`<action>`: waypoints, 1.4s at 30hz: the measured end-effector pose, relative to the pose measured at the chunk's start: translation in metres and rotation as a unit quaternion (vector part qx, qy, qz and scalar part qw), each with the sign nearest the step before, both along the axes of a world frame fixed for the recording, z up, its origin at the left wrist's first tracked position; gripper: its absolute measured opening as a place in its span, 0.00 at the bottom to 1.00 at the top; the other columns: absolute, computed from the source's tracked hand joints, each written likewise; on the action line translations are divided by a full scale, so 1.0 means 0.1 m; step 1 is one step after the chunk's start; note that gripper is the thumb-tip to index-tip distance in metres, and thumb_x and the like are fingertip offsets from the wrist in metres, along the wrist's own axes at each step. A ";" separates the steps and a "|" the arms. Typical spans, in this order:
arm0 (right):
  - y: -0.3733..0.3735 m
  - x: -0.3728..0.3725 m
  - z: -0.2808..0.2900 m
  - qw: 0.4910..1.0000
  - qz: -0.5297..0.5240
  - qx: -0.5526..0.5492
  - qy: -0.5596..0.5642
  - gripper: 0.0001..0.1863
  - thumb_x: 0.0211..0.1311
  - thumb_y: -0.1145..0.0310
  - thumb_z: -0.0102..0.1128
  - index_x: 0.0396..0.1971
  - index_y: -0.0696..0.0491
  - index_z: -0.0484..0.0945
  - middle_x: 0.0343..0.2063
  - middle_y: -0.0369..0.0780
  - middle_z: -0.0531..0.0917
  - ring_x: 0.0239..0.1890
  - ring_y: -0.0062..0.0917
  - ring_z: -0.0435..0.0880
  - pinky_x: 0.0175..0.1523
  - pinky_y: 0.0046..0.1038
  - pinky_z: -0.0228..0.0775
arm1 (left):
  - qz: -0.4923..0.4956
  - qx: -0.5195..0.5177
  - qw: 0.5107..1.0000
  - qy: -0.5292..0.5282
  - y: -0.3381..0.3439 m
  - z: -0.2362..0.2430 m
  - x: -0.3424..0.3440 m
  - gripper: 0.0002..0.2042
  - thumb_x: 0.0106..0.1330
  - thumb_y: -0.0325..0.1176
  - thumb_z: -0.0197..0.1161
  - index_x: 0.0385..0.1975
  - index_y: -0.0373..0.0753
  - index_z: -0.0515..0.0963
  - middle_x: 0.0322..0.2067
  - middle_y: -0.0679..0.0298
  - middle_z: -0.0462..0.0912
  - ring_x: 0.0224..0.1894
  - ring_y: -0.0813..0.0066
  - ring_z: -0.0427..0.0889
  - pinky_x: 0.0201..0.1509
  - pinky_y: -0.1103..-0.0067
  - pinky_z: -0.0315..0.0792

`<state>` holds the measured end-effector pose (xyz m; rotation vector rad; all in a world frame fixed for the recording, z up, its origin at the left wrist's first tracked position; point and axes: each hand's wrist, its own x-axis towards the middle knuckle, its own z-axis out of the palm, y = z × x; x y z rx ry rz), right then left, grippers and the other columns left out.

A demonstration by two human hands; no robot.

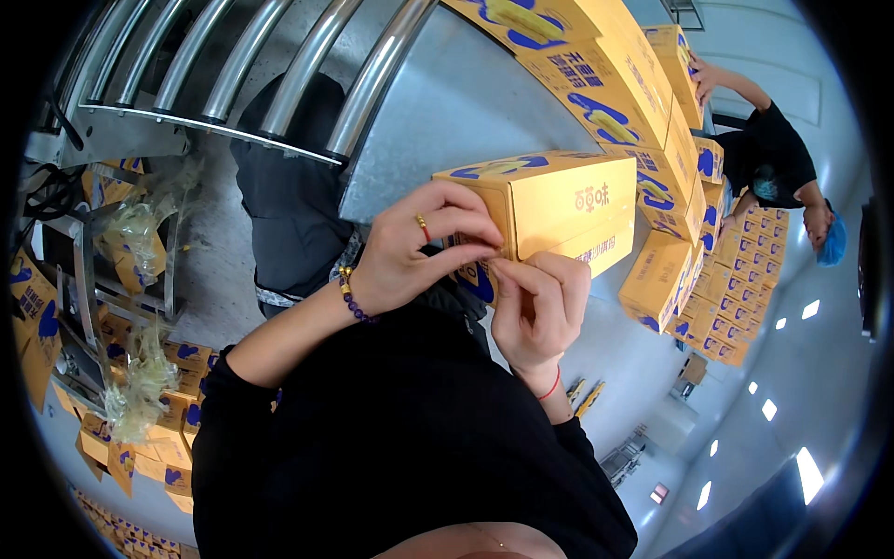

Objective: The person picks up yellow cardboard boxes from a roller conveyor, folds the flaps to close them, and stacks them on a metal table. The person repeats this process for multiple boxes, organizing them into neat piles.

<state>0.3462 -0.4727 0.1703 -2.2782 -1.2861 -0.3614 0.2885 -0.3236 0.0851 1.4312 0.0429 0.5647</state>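
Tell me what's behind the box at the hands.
Beyond the box, a metal surface and more boxes show; whatever lies directly behind it is covered, so I can't tell.

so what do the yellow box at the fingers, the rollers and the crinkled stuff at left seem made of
Yellow box: probably printed cardboard, satin finish, with crisp folded edges. Rollers: polished metal, perhaps steel, with bright mirror-like streaks. Crinkled stuff: likely thin plastic film, glossy and see-through.
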 end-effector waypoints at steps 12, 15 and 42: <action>-0.03 0.55 0.04 0.993 -0.065 -0.063 0.075 0.23 0.64 0.73 0.48 0.59 0.58 0.71 0.61 0.50 0.72 0.64 0.46 0.68 0.69 0.45 0.54 | -0.068 0.103 0.992 0.037 0.08 0.24 -0.10 0.07 0.59 0.26 0.68 0.34 0.39 0.76 0.40 0.63 0.78 0.43 0.65 0.76 0.51 0.74 0.69; -0.03 0.57 0.04 0.992 -0.055 -0.080 0.078 0.23 0.65 0.72 0.46 0.60 0.59 0.71 0.63 0.50 0.70 0.67 0.47 0.66 0.71 0.46 0.52 | -0.158 0.018 0.982 0.103 0.09 0.28 -0.17 0.07 0.62 0.25 0.65 0.36 0.39 0.74 0.41 0.62 0.79 0.46 0.65 0.77 0.53 0.74 0.70; -0.06 0.63 -0.02 0.996 -0.027 -0.049 0.063 0.24 0.59 0.72 0.51 0.57 0.56 0.75 0.61 0.48 0.72 0.66 0.46 0.68 0.70 0.46 0.54 | -0.207 0.052 0.930 0.300 0.18 0.37 -0.03 0.05 0.70 0.22 0.55 0.37 0.34 0.65 0.29 0.61 0.79 0.23 0.77 0.80 0.28 0.80 0.73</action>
